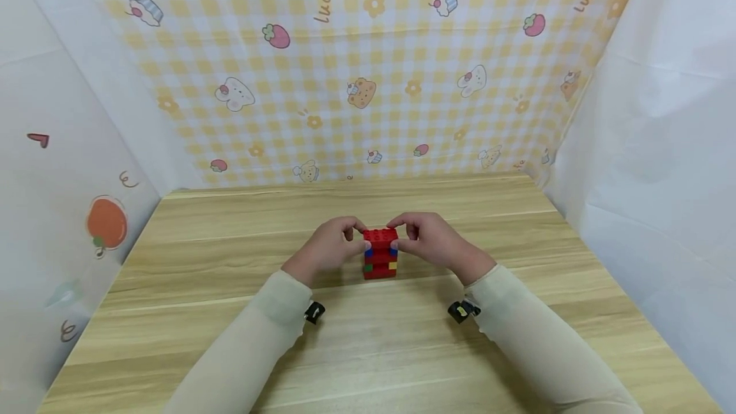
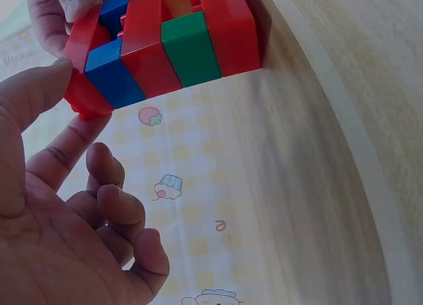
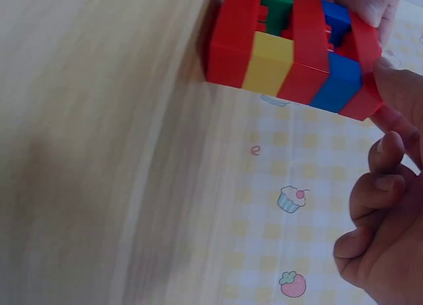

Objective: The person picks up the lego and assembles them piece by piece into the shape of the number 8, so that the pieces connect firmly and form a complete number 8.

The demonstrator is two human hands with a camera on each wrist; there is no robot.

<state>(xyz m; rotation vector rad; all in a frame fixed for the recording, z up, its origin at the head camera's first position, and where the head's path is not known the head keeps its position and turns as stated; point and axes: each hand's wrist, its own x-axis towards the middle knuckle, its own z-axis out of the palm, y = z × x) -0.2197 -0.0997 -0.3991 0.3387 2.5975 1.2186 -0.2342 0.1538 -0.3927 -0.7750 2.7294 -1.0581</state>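
Observation:
A small tower of toy building bricks [image 1: 381, 259] stands upright on the wooden table. Its long red top brick [image 1: 380, 236] has studs facing up. Below it come two blue bricks with a gap between them, a red brick, then a green brick [image 2: 192, 48] and a yellow brick [image 3: 268, 64] side by side, and a red brick at the base. My left hand [image 1: 332, 243] pinches the left end of the top brick with thumb and index finger, the other fingers curled off it. My right hand [image 1: 432, 239] pinches the right end likewise.
The wooden table [image 1: 368, 350] reaches back to a yellow checked cloth [image 1: 391, 126] with cartoon prints. White cloth [image 1: 661, 165] hangs along the right, and printed white cloth [image 1: 52, 197] along the left. A black wrist device [image 1: 462, 312] sits at the right cuff.

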